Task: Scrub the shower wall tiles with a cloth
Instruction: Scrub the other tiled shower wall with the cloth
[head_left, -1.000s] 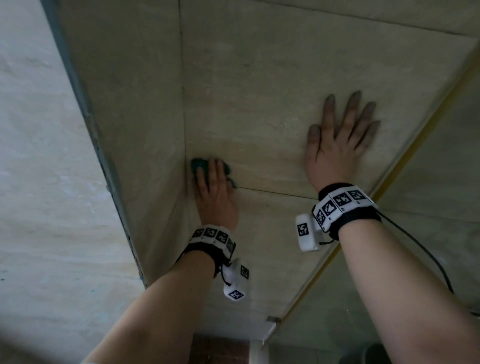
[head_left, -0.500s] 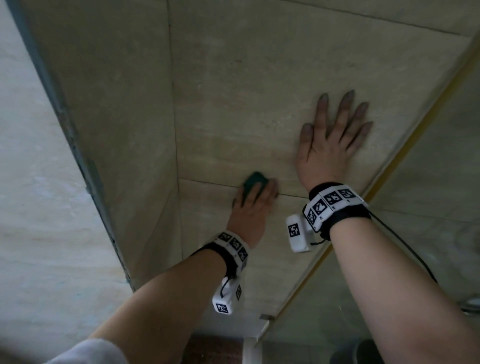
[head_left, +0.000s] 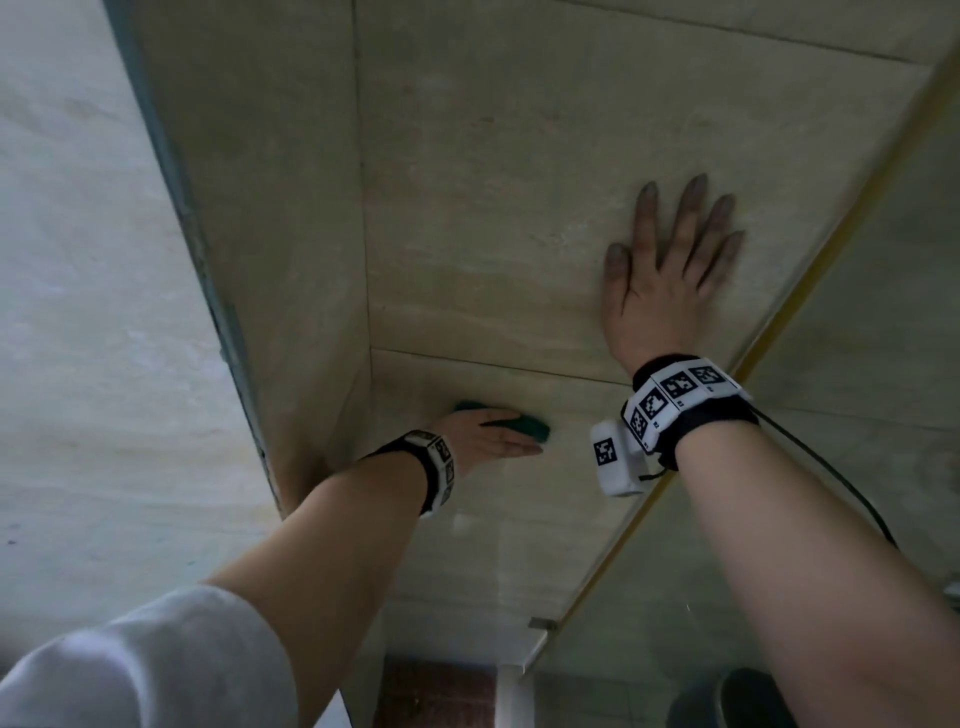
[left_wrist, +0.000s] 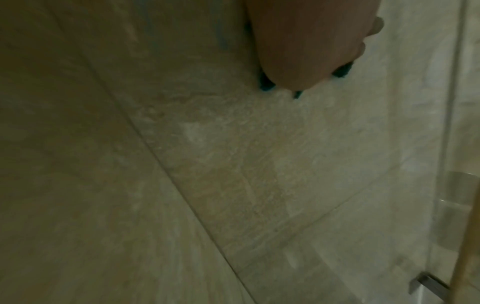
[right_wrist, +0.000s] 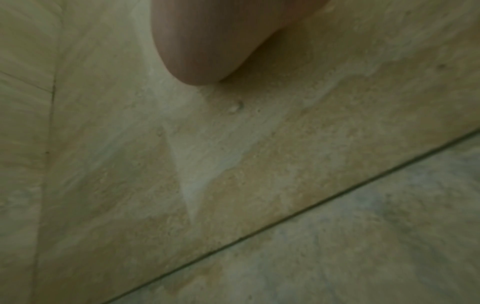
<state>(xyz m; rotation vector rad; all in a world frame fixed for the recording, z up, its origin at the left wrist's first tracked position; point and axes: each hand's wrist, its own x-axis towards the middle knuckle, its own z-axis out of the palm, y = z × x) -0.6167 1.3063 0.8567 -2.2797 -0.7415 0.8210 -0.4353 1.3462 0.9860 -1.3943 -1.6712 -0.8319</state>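
Cloth (head_left: 524, 422): dark green, small, bunched; we press it flat against the wall tiles (head_left: 519, 208) under our left hand (head_left: 488, 436). Left fingers lie straight and together over it, pointing toward our right forearm; green edges show beyond the fingertips and behind the knuckles. In the left wrist view, dark scraps of cloth (left_wrist: 267, 85) show around the heel of the hand (left_wrist: 306, 41).

Our right hand (head_left: 660, 291) lies flat on the tile above, fingers (head_left: 691, 218) spread and straight, holding nothing. Cloth and right hand are well apart, with a horizontal grout line (head_left: 493, 366) between them.

Edges: a vertical grout line (head_left: 363, 208) and the wall corner sit just behind the left knuckles. A glass panel (head_left: 857, 364) with a yellowish edge strip (head_left: 779, 312) bounds the tiles just beyond the right little finger. Bare tile extends beyond the left fingertips toward that strip.

Tile surface: beige, stone-like, mottled, with pale streaks (right_wrist: 192, 164) and small pits (right_wrist: 237, 107). Grout lines are thin and dark.
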